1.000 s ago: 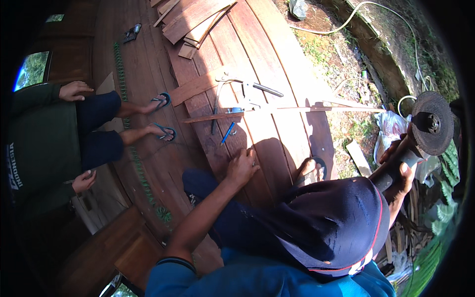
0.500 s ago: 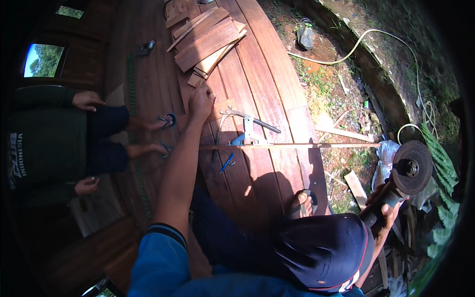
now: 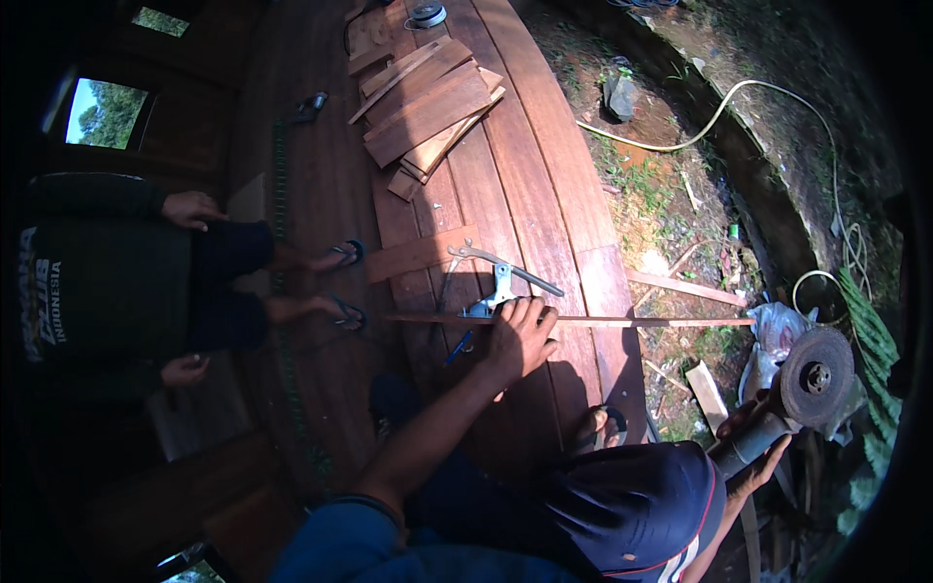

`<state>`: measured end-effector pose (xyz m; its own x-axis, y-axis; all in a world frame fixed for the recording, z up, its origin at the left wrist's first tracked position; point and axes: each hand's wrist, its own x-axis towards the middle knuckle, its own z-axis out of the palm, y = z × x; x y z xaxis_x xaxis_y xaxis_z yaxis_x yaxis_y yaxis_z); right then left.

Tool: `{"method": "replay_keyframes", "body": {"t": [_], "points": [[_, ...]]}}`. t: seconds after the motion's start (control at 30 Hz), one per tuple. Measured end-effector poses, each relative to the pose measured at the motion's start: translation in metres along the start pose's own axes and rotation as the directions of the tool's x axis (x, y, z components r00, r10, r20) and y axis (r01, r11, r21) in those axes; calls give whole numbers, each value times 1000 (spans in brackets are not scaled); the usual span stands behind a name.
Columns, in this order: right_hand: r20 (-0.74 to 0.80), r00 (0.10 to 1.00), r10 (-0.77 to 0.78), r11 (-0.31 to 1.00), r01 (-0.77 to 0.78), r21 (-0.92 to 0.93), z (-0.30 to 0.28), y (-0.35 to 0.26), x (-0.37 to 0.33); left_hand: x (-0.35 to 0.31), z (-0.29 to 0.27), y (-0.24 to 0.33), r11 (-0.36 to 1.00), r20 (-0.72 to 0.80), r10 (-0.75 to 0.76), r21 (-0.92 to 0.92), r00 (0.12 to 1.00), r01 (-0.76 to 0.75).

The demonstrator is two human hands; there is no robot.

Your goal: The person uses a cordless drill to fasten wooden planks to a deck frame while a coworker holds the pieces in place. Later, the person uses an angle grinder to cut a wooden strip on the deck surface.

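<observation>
My left hand [image 3: 525, 337] lies over a long thin wooden strip [image 3: 671, 322], its fingers curled across it beside a blue-grey metal bracket [image 3: 502, 284]. The strip crosses the plank floor and sticks out past its edge on the right. Next to the bracket is a curved metal tool with a dark handle [image 3: 525, 279]. A blue pen-like stick [image 3: 459, 350] lies left of my wrist. At the lower right, my right hand [image 3: 763, 462] grips an angle grinder [image 3: 748, 445] by its body. Its round disc [image 3: 816, 375] points up and away from me.
A pile of short boards [image 3: 432, 102] lies farther off on the planks [image 3: 554, 155]. Another person [image 3: 117, 272] in sandals is at the left. Past the floor's edge are soil, scrap wood [image 3: 707, 396], a plastic bag [image 3: 775, 330] and a pale hose [image 3: 719, 117].
My left hand has come back from near the board pile to the strip by the bracket. The whole view has shifted slightly. My right hand still holds the angle grinder.
</observation>
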<state>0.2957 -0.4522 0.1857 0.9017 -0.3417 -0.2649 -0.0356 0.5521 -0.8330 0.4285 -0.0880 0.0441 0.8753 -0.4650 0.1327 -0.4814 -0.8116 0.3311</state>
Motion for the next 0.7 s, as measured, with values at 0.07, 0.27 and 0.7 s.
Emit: {"method": "replay_keyframes", "body": {"t": [0.07, 0.27, 0.7], "points": [[-135, 984, -114, 993, 118, 19, 12, -7, 10, 0, 14, 4, 992, -4, -17, 128, 1000, 17], [178, 981, 74, 963, -116, 241, 14, -36, 23, 26, 7, -8, 996, 378, 85, -66, 922, -64], [-179, 978, 105, 994, -99, 40, -31, 11, 13, 151, -35, -2, 871, 874, 90, -301, 477, 389]]}}
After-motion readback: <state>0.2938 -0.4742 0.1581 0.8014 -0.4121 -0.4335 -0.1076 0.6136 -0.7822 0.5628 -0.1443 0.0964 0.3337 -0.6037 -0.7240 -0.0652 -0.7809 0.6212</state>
